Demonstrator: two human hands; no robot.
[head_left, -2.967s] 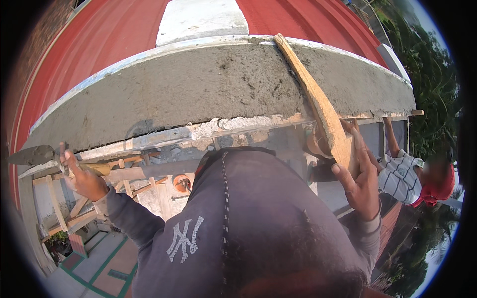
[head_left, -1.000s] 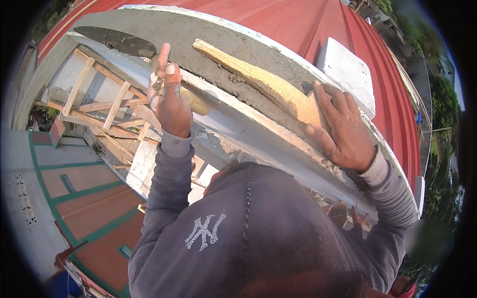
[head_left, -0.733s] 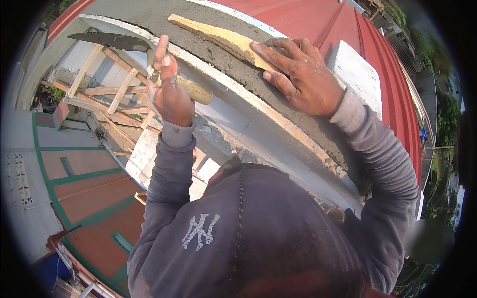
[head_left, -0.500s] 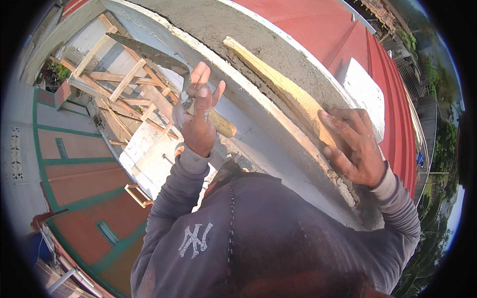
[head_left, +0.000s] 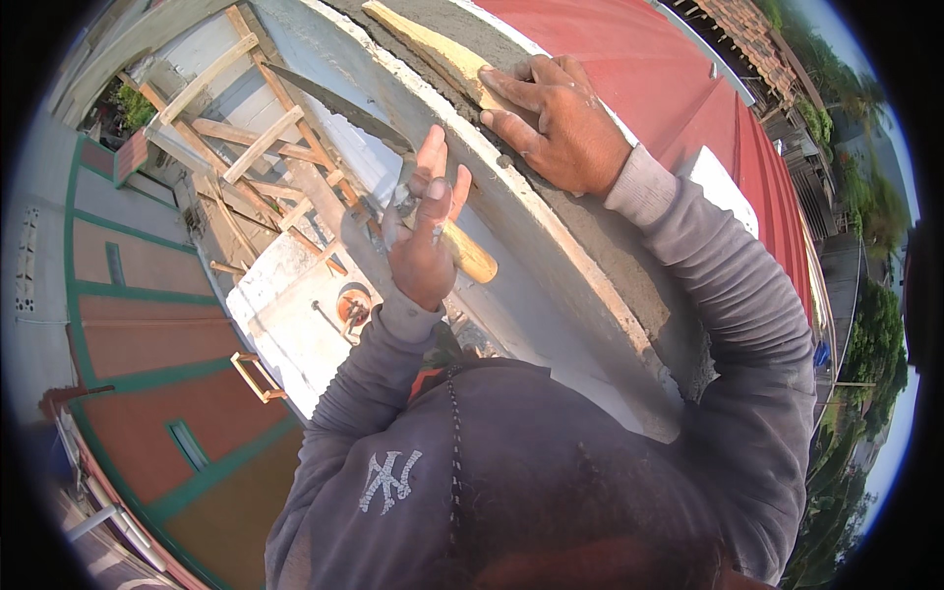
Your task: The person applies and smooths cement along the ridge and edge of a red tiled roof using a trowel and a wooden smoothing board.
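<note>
My right hand (head_left: pixel 580 128) grips the near end of a long, pale wooden board (head_left: pixel 433 47). The board lies along grey mortar (head_left: pixel 654 265) on top of a wall, and the palm hides its near end. Left of the wall, my left hand (head_left: pixel 425 258) holds a trowel (head_left: pixel 339 106), some fingers wrapped and others raised. The trowel's dark metal blade points to the far left, and its round wooden handle sticks out below my palm. The wall's rough pale edge (head_left: pixel 531 218) runs between the two hands.
Beyond the wall lies a red metal roof (head_left: pixel 629 59), with a white block (head_left: pixel 723 187) on it. A wooden frame (head_left: pixel 261 147) of crossed timbers stands below on the left. Orange-brown panels with green trim (head_left: pixel 147 349) lie farther left.
My right hand has slid the board up and away along the wall top, leaving smoother mortar behind it. My left hand and the trowel have shifted slightly right and down in the picture.
</note>
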